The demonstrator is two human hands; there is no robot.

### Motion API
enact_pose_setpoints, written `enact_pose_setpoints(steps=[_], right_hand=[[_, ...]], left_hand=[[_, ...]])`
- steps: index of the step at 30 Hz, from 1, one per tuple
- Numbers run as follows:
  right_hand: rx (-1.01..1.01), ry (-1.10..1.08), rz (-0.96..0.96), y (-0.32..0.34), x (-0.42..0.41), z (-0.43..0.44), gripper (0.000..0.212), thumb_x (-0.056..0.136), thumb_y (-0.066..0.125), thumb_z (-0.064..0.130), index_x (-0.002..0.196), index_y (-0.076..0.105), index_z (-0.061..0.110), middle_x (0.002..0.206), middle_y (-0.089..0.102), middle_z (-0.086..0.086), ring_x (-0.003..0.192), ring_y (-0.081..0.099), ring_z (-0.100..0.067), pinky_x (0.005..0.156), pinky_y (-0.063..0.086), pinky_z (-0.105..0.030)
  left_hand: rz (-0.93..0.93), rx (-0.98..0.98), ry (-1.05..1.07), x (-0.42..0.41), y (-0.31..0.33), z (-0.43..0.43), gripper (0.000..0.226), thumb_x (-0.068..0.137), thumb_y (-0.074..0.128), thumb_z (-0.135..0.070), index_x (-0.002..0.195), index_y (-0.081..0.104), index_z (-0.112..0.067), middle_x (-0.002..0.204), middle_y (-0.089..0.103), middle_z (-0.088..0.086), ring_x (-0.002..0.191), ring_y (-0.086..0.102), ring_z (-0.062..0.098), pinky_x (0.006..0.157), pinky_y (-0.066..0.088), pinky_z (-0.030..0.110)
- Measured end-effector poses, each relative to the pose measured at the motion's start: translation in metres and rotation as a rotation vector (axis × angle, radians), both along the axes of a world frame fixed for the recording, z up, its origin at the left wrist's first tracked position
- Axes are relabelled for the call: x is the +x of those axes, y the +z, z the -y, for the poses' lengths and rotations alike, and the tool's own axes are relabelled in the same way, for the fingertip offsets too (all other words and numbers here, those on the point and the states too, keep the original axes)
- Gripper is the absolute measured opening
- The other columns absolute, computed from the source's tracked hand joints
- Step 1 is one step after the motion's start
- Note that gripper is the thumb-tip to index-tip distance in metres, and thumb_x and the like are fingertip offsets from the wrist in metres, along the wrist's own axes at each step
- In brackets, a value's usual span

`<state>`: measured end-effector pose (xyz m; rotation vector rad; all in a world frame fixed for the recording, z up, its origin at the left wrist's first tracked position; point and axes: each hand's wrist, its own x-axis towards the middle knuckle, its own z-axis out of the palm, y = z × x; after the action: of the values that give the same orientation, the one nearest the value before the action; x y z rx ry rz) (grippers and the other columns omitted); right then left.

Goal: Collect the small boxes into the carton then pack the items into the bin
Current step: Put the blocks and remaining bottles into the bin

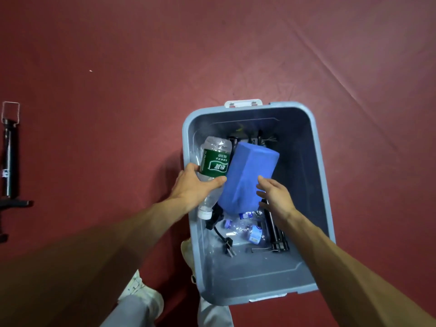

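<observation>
A black stand (9, 159) lies far left on the red floor (118, 67). The left hand (193, 185) wraps around a clear bottle (213, 166) with a green label, at the left rim of the grey bin (316, 161). Beside it a blue block (247, 175) tilts inside the bin. The right hand (274, 197) is spread, fingers against the block's right side.
</observation>
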<state>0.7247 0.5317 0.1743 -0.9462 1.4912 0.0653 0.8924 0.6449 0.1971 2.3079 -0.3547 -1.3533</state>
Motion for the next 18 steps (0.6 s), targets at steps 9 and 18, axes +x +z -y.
enact_pose_setpoints(steps=[9,18], right_hand=[[0.036,0.039,0.218,0.021,-0.006,0.001,0.06,0.077,0.074,0.04,0.126,0.051,0.015,0.112,0.065,-0.009,0.09,0.068,-0.02,0.076,0.057,-0.034],[0.096,-0.259,0.002,0.011,-0.085,-0.031,0.042,0.085,0.069,0.026,0.118,0.053,0.005,0.099,0.066,-0.013,0.076,0.064,-0.022,0.065,0.058,-0.037]], left_hand=[[0.029,-0.003,-0.278,-0.036,0.008,0.013,0.073,0.065,0.082,-0.044,0.125,0.048,-0.021,0.116,0.038,-0.002,0.098,0.051,0.014,0.081,0.039,0.025],[-0.212,0.02,-0.511,-0.074,0.006,-0.001,0.078,0.08,0.073,-0.032,0.146,0.033,-0.02,0.139,0.04,0.003,0.127,0.046,0.02,0.106,0.04,0.033]])
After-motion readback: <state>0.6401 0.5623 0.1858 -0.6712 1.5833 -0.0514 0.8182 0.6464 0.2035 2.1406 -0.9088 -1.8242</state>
